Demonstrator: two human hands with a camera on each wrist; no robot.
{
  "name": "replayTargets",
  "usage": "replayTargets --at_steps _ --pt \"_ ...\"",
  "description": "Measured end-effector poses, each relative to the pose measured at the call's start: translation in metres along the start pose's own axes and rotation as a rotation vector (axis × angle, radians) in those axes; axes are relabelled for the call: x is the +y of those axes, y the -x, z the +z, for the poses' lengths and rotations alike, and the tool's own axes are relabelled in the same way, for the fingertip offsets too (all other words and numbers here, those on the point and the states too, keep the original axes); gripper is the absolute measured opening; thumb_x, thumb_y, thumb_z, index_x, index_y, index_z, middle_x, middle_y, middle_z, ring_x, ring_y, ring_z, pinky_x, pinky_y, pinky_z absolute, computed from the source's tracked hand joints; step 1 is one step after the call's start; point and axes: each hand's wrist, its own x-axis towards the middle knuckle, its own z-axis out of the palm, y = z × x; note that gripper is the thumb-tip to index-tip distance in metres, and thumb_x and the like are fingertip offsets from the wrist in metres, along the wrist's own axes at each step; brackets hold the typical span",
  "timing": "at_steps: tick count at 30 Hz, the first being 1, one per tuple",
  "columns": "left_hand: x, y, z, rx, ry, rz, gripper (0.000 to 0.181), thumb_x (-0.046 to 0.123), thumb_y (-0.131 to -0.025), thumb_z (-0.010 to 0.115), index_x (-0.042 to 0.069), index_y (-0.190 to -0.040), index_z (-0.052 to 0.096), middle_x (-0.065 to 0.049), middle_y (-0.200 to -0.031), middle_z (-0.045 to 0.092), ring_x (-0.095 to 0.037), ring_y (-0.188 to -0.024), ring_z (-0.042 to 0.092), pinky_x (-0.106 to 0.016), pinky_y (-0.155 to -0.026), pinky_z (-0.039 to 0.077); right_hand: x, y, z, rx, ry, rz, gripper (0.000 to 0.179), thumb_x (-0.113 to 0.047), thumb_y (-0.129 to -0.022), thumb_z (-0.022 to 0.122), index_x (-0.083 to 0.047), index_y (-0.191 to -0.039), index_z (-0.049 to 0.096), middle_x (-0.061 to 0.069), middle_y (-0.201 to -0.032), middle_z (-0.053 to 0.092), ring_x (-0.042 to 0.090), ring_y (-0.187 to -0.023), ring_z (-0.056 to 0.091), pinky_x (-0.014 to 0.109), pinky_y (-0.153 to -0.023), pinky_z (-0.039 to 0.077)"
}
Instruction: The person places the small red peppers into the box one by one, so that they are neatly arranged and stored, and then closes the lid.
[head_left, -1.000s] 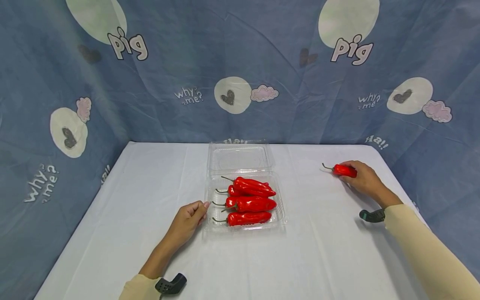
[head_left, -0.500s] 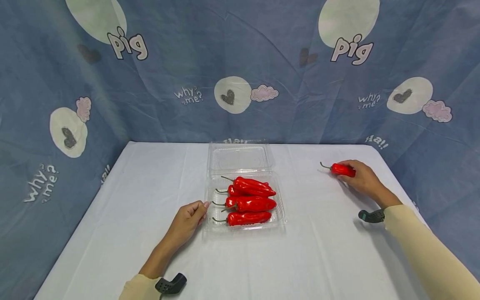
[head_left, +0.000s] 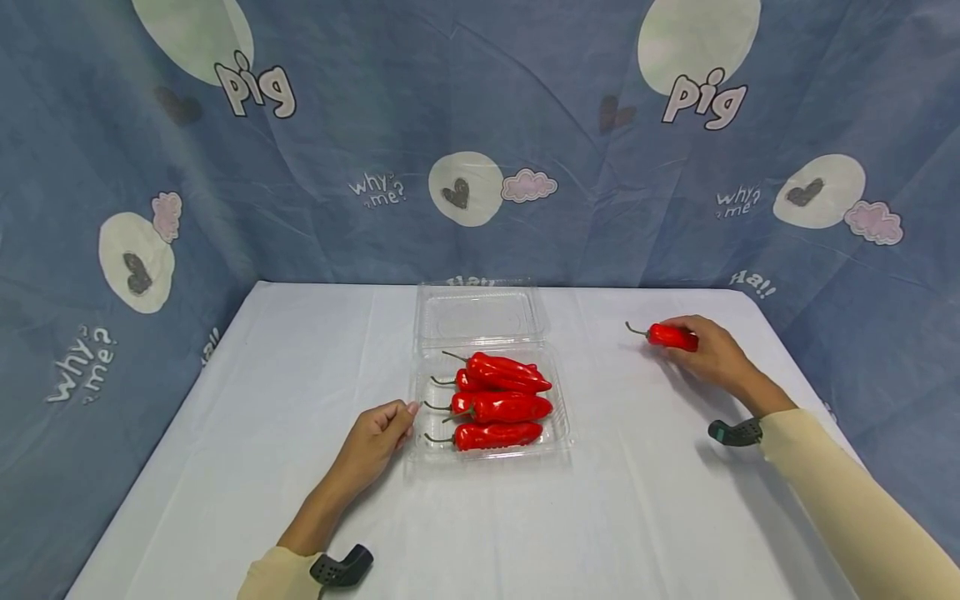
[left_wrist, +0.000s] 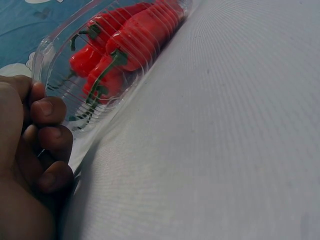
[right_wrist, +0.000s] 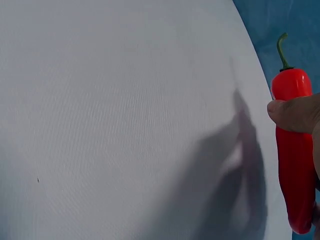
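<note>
My right hand point(head_left: 708, 354) grips a red chili pepper point(head_left: 671, 336) above the right side of the table. Its green stem points left in the head view. In the right wrist view the thumb lies across the pepper point(right_wrist: 295, 165), and a shadow falls on the cloth below. At the centre stands a clear plastic clamshell box point(head_left: 558, 421) with its lid point(head_left: 480, 317) folded back. Several red chili peppers point(head_left: 498, 436) lie in it, stems to the left. My left hand point(head_left: 377, 437) pinches the box's left rim, fingers curled, as the left wrist view of the box point(left_wrist: 42, 60) shows.
A white cloth covers the table point(head_left: 645, 517). Behind it and along both sides hangs a blue printed curtain point(head_left: 480, 108). A dark wrist device point(head_left: 341, 567) sits at the left cuff, and another wrist device point(head_left: 735, 432) at the right cuff.
My right hand has moved a little left and slightly away from me, carrying the pepper with it. The left hand, the box and the peppers inside have stayed in place.
</note>
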Motion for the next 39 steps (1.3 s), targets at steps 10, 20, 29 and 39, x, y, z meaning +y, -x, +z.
replayTargets --at_steps 10,20,29,39 --pt "0.005 0.0 0.001 0.008 -0.018 -0.008 0.037 0.015 -0.105 0.055 0.002 -0.071 0.054 0.003 -0.058 0.043 -0.004 -0.053 0.036 -0.023 -0.049 0.029 -0.019 0.002 0.005 0.014 -0.039 -0.086 0.051 -0.009 -0.092 0.072 -0.003 -0.139 0.054 0.024 -0.137 0.052 0.043 -0.124 0.047 0.061 -0.104 0.041" --pt "0.026 0.004 0.001 -0.005 -0.024 0.028 0.036 0.01 -0.105 0.053 -0.002 -0.071 0.053 0.001 -0.059 0.043 -0.004 -0.053 0.036 -0.024 -0.049 0.03 -0.041 0.008 0.01 0.011 -0.066 -0.134 0.049 -0.005 -0.091 0.072 -0.005 -0.137 0.056 0.021 -0.137 0.053 0.041 -0.123 0.048 0.059 -0.101 0.045" --pt "-0.006 -0.002 0.0 0.0 -0.008 0.006 0.038 0.02 -0.106 0.055 0.004 -0.071 0.053 0.003 -0.059 0.044 -0.005 -0.053 0.037 -0.024 -0.049 0.03 -0.062 0.012 0.014 0.038 -0.068 -0.231 0.048 -0.006 -0.088 0.077 -0.007 -0.133 0.06 0.016 -0.13 0.059 0.035 -0.116 0.055 0.054 -0.097 0.049" --pt "-0.009 -0.002 0.0 -0.001 0.008 0.026 0.042 0.028 -0.105 0.056 0.009 -0.069 0.051 0.004 -0.058 0.044 -0.005 -0.054 0.037 -0.025 -0.049 0.031 -0.081 0.015 0.018 0.024 -0.082 -0.283 0.048 -0.009 -0.086 0.08 -0.011 -0.131 0.062 0.011 -0.127 0.062 0.03 -0.112 0.059 0.05 -0.094 0.051"
